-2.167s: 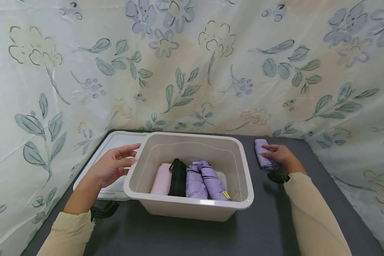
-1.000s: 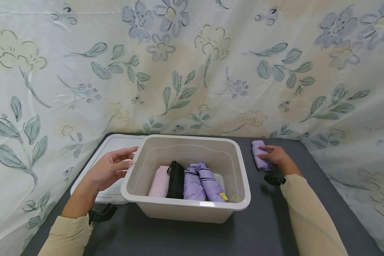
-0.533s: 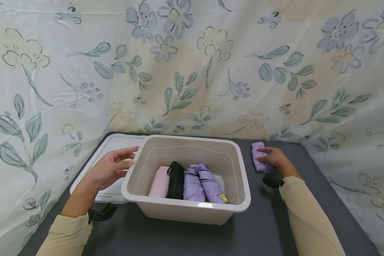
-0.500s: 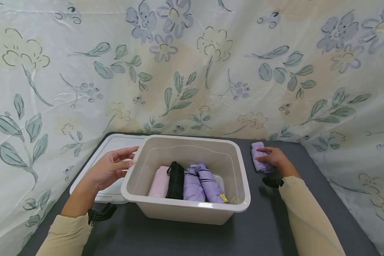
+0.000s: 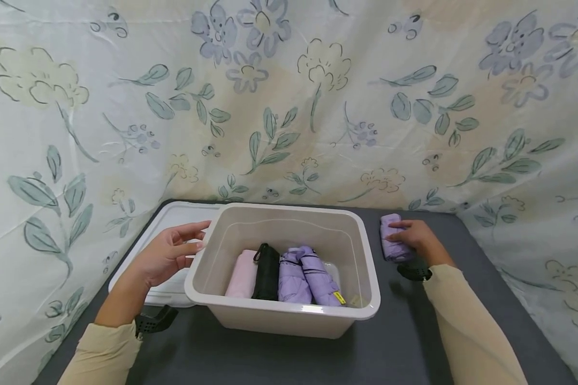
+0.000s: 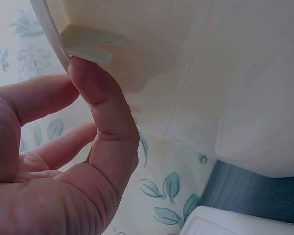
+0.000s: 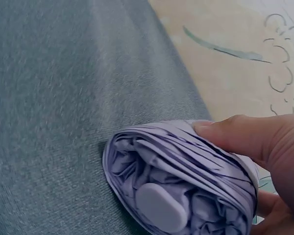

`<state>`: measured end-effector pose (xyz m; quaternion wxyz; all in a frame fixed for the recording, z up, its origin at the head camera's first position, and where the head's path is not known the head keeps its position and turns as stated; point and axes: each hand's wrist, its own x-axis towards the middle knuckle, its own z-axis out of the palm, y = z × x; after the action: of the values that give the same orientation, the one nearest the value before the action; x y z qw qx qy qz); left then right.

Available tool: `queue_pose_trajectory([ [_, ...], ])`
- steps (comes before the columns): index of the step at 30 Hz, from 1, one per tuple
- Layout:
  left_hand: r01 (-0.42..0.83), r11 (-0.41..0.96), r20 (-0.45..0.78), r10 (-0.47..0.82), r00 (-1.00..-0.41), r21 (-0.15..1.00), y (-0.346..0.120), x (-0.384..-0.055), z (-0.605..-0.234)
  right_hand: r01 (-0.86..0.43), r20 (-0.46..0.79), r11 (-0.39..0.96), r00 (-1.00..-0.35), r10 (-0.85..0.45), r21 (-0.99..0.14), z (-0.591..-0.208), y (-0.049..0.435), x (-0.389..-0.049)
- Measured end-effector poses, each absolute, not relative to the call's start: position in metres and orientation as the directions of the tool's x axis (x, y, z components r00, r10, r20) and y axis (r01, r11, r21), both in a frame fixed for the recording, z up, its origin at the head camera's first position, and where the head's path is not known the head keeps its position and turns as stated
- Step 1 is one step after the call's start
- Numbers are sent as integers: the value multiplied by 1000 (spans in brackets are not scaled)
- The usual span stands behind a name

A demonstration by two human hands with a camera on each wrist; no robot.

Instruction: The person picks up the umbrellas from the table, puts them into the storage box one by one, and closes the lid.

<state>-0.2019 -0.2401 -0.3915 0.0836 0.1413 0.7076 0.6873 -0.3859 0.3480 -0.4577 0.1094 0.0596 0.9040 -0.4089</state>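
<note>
A beige plastic storage bin [image 5: 279, 315] stands in the middle of the table. My left hand [image 5: 166, 254] holds its left rim; the left wrist view shows bent fingertips [image 6: 90, 81] against the rim's underside. Right of the bin, a folded lilac umbrella [image 5: 392, 247] lies on the table. My right hand [image 5: 419, 240] grips it, thumb and fingers on its sides; its rolled end with an oval button faces the right wrist view. Inside the bin lie a pink bundle [image 5: 241, 275], a black pouch [image 5: 267, 275] with a loop, and two lilac folded umbrellas [image 5: 294, 278], one bearing a yellow tag.
A white lid [image 5: 173, 291] lies flat to the left, partly behind the bin and my left hand. Dark grey cloth covers the table [image 5: 250, 358]. A floral curtain [image 5: 279, 107] hangs along the back and both sides.
Both hands keep to the same places on the bin and the umbrella. The head view shifts slightly, and the lilac umbrella outside the bin turns a little under my right hand.
</note>
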Motion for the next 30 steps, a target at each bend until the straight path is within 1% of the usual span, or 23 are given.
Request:
queue_pose_trajectory([
  [3,82,12,74,315,-946,997,-240,-202,-391,202,-254,627,-967,7,-752,-457,349,-386],
  [9,82,9,75,318,-945,997,-242,-205,-391,167,-229,569,-973,-39,-805,-456,351,-379],
  [13,83,5,77,327,-942,997,-242,-207,-390,178,-227,525,-973,-30,-832,-456,352,-372],
  [18,79,4,73,328,-942,997,-241,-207,-389,221,-246,404,-969,-9,-887,-455,351,-366],
  [22,74,5,69,323,-944,997,-241,-206,-388,253,-273,299,-962,-27,-920,-454,352,-363],
  [27,70,-5,67,334,-940,998,-241,-205,-387,253,-274,249,-960,-53,-935,-449,351,-355],
  [30,62,2,58,331,-942,998,-241,-205,-386,233,-258,217,-962,-94,-948,-444,350,-349],
])
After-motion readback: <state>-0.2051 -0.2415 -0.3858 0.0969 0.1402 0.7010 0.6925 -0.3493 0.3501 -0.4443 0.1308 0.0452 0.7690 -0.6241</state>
